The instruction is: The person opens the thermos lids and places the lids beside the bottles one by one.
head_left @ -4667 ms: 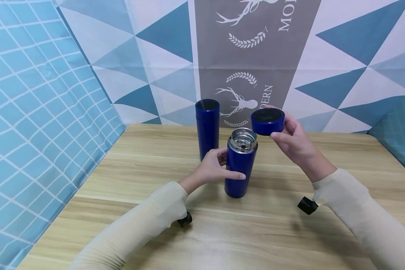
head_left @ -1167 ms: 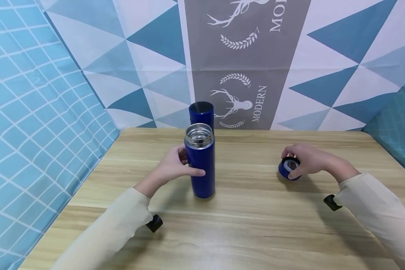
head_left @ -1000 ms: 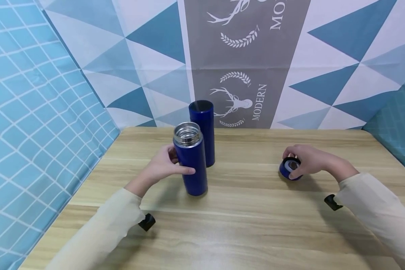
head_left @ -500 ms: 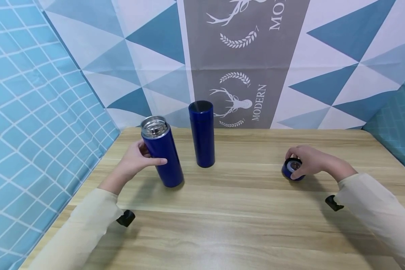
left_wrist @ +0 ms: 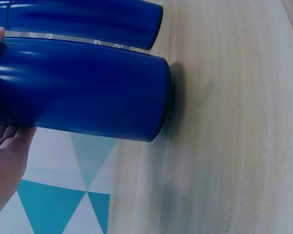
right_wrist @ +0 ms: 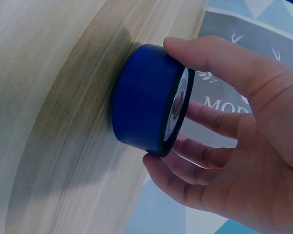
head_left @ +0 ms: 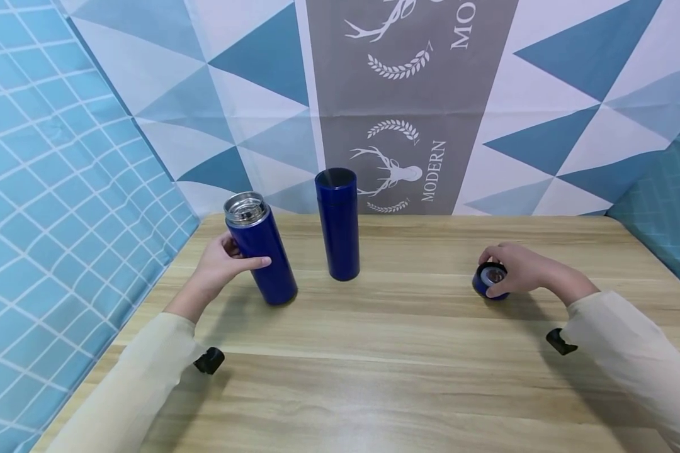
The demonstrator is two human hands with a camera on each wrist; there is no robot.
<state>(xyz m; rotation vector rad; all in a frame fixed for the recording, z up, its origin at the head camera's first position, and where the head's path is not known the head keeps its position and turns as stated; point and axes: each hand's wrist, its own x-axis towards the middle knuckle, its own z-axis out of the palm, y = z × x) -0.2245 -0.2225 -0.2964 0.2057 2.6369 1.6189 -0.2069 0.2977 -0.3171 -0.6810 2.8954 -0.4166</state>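
My left hand (head_left: 218, 264) grips a blue thermos bottle (head_left: 263, 258) around its body, thumb across the front. Its lid is off, so the steel threaded neck shows, and it leans a little left, its base close over the table in the left wrist view. At the right, my right hand (head_left: 524, 267) holds the blue lid (right_wrist: 144, 100) by its rim between thumb and fingers. The lid lies upside down at the table, its pale inner ring facing up. A second blue bottle (head_left: 339, 226), lid on, stands upright right of the first.
The wooden table (head_left: 340, 352) reaches back to a patterned cloth backdrop (head_left: 402, 75) with deer prints and triangles. A blue tiled cloth (head_left: 51, 189) borders its left side. Black wrist mounts (head_left: 209, 360) hang beneath both sleeves.
The lid came away from above the bottle and went down to the table at the right. My left hand has carried the open bottle left, beside the other bottle; the right hand has barely moved lately.
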